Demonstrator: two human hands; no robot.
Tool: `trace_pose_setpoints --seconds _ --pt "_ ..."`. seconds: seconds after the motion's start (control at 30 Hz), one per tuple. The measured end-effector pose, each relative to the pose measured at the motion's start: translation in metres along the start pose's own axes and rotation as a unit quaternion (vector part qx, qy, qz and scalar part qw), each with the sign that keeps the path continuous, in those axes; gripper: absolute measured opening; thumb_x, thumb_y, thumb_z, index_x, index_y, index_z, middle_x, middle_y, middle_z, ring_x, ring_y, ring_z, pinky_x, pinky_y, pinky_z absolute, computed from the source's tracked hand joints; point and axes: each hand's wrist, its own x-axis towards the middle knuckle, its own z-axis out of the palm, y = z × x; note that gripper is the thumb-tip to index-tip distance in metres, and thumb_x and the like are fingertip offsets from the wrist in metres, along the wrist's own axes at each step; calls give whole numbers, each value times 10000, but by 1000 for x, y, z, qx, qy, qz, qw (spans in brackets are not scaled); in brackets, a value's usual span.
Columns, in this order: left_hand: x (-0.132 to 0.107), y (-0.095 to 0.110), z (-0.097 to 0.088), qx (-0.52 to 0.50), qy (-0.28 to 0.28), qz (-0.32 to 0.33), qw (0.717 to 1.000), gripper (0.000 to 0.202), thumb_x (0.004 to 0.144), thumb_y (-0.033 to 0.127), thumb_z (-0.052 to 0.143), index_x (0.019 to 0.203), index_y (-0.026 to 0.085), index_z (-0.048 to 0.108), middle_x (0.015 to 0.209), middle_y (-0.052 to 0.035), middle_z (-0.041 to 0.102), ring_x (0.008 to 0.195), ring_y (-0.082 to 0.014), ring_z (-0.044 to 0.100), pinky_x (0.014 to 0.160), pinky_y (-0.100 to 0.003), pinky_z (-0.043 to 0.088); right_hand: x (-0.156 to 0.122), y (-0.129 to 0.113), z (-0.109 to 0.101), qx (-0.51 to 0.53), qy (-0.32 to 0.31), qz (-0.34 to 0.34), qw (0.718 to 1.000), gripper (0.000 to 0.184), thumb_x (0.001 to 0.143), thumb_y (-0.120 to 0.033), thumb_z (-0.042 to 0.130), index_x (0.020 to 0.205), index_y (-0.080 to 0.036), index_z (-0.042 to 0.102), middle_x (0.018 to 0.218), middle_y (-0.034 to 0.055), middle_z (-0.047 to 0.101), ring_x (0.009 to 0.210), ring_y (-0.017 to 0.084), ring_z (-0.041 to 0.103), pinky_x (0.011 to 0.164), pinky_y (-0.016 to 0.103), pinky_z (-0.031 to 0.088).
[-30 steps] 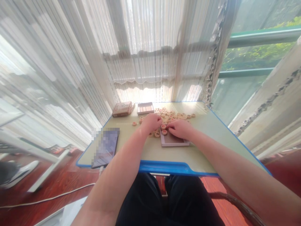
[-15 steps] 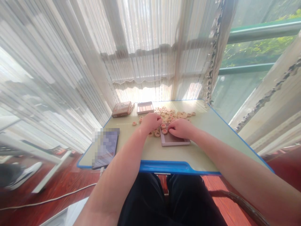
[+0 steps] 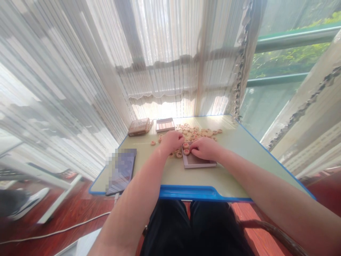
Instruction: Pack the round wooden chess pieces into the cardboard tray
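Note:
A shallow open box [image 3: 199,165] lies on the small folding table, with two red-marked Chinese chess pieces [image 3: 186,152] along its left side. My right hand [image 3: 205,148] reaches into the box, its fingers curled in and their tips close beside those pieces. At the upper left corner of the box is my left hand [image 3: 172,140], fingers closed and bent down; whatever they hold is hidden. Dark-marked pieces [image 3: 179,154] lie on the table just left of the box, below my left hand. Behind both hands spreads a loose pile of round wooden pieces [image 3: 195,133].
A second shallow box [image 3: 165,125] and a brown printed box [image 3: 139,127] stand at the back left. A tablet [image 3: 124,172] with a cable lies at the left front. The table has a blue rim [image 3: 186,192]; sheer curtains [image 3: 165,78] hang behind it.
The whole view has shifted slightly downward in the frame. Both hands stay almost where they were around the box, and the pieces in it look unchanged.

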Motion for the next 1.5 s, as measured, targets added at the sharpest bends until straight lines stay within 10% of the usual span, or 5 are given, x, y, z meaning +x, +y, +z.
trace_pose_setpoints --seconds 0.93,1.3,1.5 --pt "-1 0 0 -14 4 -1 1000 274 753 270 455 736 188 716 722 -28 675 687 -158 548 559 -253 331 4 6 6 -17 -9 38 999 326 802 -273 460 977 -315 731 950 -7 727 870 209 632 684 284 427" --pt "-1 -1 1 -8 -1 -16 1000 284 771 269 455 794 198 729 754 -33 683 717 -173 568 605 -257 387 5 13 7 -11 116 59 991 295 771 -231 512 1009 -196 682 976 59 674 950 220 549 828 311 386" --pt "0 -4 3 -23 14 -15 1000 266 768 246 453 761 189 713 765 -35 675 727 -169 575 651 -261 420 6 30 0 -16 221 221 950 271 786 -260 494 955 -191 696 946 74 663 931 246 517 844 357 378"
